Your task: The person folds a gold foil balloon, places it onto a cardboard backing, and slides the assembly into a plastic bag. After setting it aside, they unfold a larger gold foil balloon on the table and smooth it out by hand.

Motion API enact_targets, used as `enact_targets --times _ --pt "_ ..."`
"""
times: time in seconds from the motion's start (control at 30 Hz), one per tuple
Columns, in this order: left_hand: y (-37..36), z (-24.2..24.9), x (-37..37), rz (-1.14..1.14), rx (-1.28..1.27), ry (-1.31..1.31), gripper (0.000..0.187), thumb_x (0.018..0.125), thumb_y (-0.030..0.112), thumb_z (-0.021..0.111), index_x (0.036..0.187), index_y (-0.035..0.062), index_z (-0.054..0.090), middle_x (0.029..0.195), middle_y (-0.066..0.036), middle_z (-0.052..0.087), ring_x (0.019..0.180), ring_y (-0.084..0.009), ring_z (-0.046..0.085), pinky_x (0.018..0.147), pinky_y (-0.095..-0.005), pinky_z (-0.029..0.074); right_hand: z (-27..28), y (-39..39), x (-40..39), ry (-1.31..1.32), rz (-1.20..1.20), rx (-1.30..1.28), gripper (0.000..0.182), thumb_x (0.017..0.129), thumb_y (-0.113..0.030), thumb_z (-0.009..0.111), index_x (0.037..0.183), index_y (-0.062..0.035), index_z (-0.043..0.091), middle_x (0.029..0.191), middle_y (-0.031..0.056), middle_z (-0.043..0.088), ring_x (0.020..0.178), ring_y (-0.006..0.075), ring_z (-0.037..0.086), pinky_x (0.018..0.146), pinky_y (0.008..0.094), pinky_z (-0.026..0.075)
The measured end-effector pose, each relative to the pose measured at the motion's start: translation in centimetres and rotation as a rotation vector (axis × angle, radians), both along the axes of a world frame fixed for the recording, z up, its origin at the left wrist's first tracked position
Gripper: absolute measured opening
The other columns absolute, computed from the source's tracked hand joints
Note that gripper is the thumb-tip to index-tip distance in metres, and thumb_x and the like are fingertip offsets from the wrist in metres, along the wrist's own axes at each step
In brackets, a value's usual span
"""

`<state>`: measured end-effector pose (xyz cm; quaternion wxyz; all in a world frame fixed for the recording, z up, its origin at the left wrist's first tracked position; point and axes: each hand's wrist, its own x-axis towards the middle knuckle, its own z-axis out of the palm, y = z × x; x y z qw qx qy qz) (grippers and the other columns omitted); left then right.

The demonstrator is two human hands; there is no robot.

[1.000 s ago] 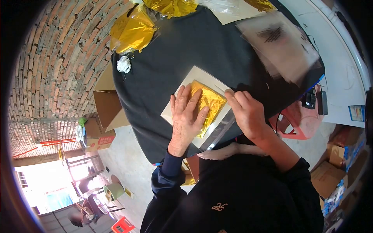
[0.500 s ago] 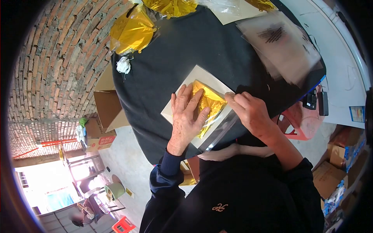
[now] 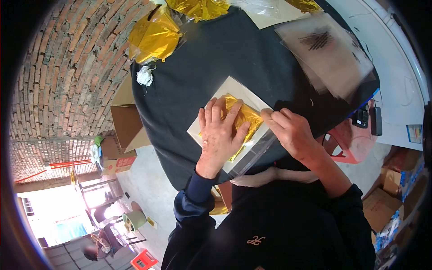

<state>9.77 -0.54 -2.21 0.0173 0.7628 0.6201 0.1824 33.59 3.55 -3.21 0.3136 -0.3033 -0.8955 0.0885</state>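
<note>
Gold foil (image 3: 255, 120) on pale card (image 3: 231, 86). Left hand (image 3: 218, 140) spread wide on foil; right hand (image 3: 293, 134) pinched narrow, probably on clear film (image 3: 253, 161). Light, even pressure should limit creasing.

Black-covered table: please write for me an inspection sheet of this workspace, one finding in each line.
Surface: black cloth, softly wrinkled.
Job's things: gold foil on pale board, at an angle; clear film along the board's near side.
Clutter: wrapped gold foil piece, white string bundle, loosely stacked translucent sheets.
Grip: left hand spread on the foil; right hand with fingers curled at its right corner, exact hold unclear.
Cables: thin dark cord at the right table edge.
Surroundings: brick wall, open cardboard box, pink plastic stool; another person in the background.
</note>
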Motion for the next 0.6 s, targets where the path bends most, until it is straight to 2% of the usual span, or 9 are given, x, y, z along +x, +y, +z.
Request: enact_targets --times 0.13,0.43,0.6 --pt "0.1 -0.8 0.1 0.015 0.051 0.101 0.056 0.1 0.049 0.066 0.148 0.0192 0.063 0.146 -0.021 0.053 0.144 -0.0399 0.045 0.119 -0.0653 0.031 0.3 -0.5 0.0 -0.013 -0.017 -0.002 0.041 0.089 -0.008 0.065 0.128 0.0051 0.068 0.106 0.0103 0.064 0.085 0.0222 0.063 0.072 0.0345 0.057" --pt "0.1 -1.1 0.2 0.027 0.057 0.096 0.056 0.099 0.05 0.067 0.147 0.0218 0.063 0.147 -0.021 0.052 0.143 -0.0407 0.045 0.119 -0.0677 0.03 -0.8 -1.9 -0.3 -0.002 -0.132 0.0 0.042 0.089 -0.008 0.067 0.129 0.0026 0.068 0.098 0.0095 0.059 0.085 0.0243 0.063 0.077 0.0364 0.055" --pt "0.1 -1.2 0.2 0.02 0.076 0.076 0.055 0.099 0.051 0.066 0.145 0.0209 0.064 0.145 -0.022 0.052 0.143 -0.0414 0.045 0.119 -0.0684 0.03 -0.4 -0.8 -0.5 -0.007 -0.017 0.011 0.037 0.09 -0.008 0.068 0.126 0.0021 0.069 0.099 0.0094 0.06 0.086 0.0245 0.062 0.077 0.0351 0.055"
